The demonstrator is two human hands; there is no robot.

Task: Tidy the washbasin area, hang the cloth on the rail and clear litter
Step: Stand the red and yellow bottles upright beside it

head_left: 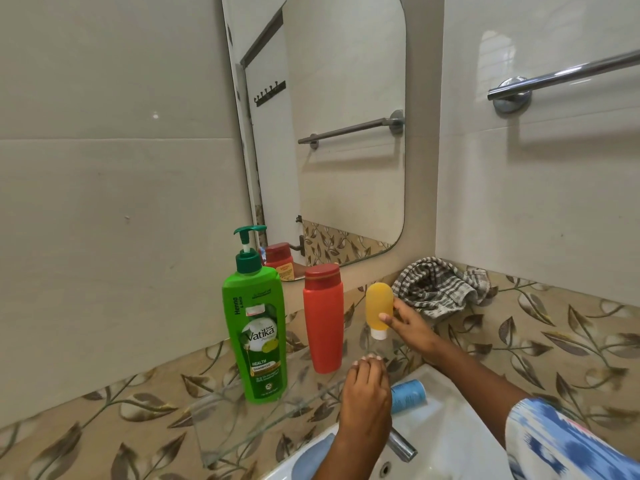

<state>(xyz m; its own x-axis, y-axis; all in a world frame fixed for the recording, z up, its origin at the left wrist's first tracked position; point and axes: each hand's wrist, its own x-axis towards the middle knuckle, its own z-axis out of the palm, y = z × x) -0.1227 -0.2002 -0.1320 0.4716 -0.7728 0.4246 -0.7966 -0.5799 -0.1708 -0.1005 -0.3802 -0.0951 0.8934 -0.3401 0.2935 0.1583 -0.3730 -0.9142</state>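
Observation:
A crumpled grey-and-white checked cloth (438, 289) lies on the leaf-patterned ledge in the corner, below the chrome towel rail (568, 72) on the right wall. My right hand (412, 325) holds a small yellow bottle (379, 306) upside down, white cap at the bottom, just left of the cloth. My left hand (367, 386) hovers palm down over the right corner of the glass shelf (242, 420), fingers together. A blue tube (410, 396) lies on the basin edge right beside that hand. I cannot tell whether the hand touches it.
A tall green pump shampoo bottle (258, 334) and a red bottle (323, 318) stand on the glass shelf. A mirror (346, 133) hangs behind them. The white washbasin (450, 438) and its chrome tap (401, 445) lie below my arms.

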